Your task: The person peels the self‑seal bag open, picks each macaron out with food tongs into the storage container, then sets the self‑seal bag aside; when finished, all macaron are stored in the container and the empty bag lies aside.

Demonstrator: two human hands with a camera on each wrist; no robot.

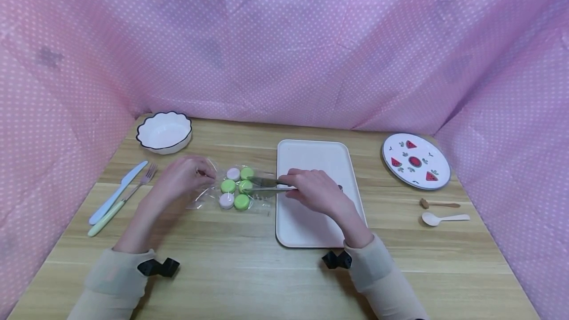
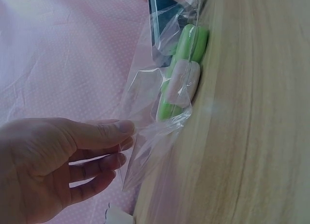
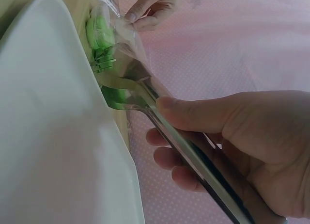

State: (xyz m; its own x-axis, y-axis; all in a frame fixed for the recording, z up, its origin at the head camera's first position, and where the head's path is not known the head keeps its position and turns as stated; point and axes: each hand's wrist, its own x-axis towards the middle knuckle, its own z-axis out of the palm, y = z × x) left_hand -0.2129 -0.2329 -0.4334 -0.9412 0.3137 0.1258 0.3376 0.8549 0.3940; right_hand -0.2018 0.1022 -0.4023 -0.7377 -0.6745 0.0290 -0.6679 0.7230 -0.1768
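A clear plastic bag [image 2: 145, 153] lies on the wood table with several macarons in it, green [image 1: 242, 202] and pale pink [image 1: 226, 201]. My left hand [image 1: 188, 177] pinches the bag's left edge between thumb and fingertips, lifting that end in the left wrist view. My right hand [image 1: 316, 189] grips metal tongs [image 3: 177, 141] over the tray, thumb on one arm and fingers on the other. The tongs' tips point left, spread apart, and overlap the bag at a green macaron [image 3: 100, 32]. Whether they are inside the bag, I cannot tell.
Beneath my right hand lies a white rectangular tray [image 1: 311, 154]. A scalloped bowl [image 1: 164, 132], a blue-handled knife [image 1: 111, 204] and a fork [image 1: 117, 206] are at left. At right are a watermelon-patterned plate [image 1: 428, 162], a small wooden utensil [image 1: 440, 204] and a white spoon [image 1: 437, 219].
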